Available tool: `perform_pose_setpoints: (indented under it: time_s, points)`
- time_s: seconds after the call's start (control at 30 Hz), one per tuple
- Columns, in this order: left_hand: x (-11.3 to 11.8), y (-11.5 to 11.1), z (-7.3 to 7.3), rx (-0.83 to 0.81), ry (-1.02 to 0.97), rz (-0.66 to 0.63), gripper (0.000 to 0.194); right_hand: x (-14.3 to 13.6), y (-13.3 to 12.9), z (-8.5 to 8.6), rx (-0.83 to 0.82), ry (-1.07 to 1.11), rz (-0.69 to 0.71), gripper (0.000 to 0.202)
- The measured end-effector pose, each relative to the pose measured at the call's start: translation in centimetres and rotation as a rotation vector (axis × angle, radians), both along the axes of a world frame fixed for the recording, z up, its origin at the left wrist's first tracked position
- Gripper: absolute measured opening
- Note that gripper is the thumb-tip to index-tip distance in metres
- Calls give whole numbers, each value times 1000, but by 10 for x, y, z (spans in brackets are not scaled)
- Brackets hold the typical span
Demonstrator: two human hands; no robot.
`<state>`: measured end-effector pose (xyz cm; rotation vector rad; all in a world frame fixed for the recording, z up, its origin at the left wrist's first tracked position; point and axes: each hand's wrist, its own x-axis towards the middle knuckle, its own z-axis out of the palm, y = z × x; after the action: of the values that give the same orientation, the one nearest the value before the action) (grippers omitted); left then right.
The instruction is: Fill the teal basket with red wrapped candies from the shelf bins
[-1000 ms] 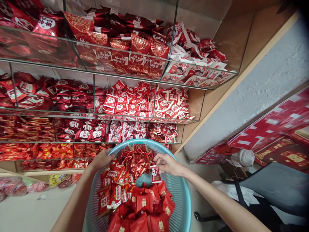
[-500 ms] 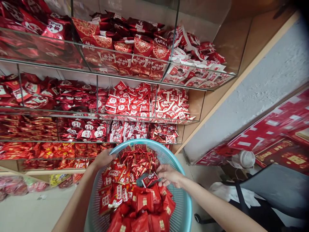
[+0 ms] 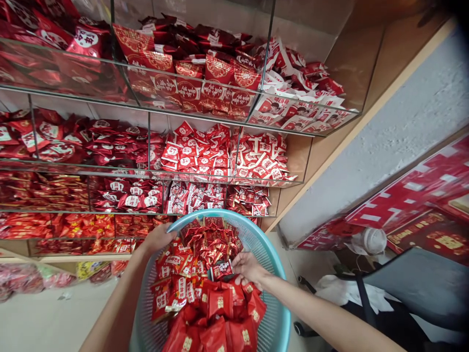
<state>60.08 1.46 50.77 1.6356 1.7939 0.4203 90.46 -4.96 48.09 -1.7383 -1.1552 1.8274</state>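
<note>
Since a moment ago your right hand [image 3: 246,268] has sunk lower into the round teal plastic mesh basket [image 3: 275,313], and the small red-and-white wrapped packet [image 3: 222,270] it carries has gone down with it, now lying nearly flat on the heap rather than dangling above it. Your fingers are closed on that packet's right end, pinching it just over the basket's middle. Your left hand [image 3: 158,239] has stayed where it was, curled over the basket's far-left rim, gripping it to hold it up. Inside the basket, nearest you, lie plain red foil pouches with gold marks [image 3: 220,313]; at its left side sit red sachets with white labels [image 3: 175,288]; at its far edge, shiny crinkled red foil sweets [image 3: 208,242]. Judging by how full it looks, the basket is already well loaded with at least three sorts, and the packet in your right hand seems to be one more going in. Beyond the basket's far rim rise the glass-fronted shelf bins [image 3: 234,146], all heaped with red packets. Right of the basket, a dark chair [image 3: 414,288] stands on the floor, a small white fan [image 3: 370,239] behind it.
</note>
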Motion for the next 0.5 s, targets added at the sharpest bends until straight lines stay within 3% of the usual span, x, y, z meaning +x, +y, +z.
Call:
perform_pose_setpoints:
  time_s: [0.3,0.4,0.5]
  points:
    - [1,0,2,3,27,-8,14,-10,-8,-7,21,-12,65,11]
    - [1,0,2,-1,22,-8,13,-4,-3,11,-4,-9,181,11]
    - [-1,2,-2,12,3,-4,13,16,24,45,165,-101,299,4]
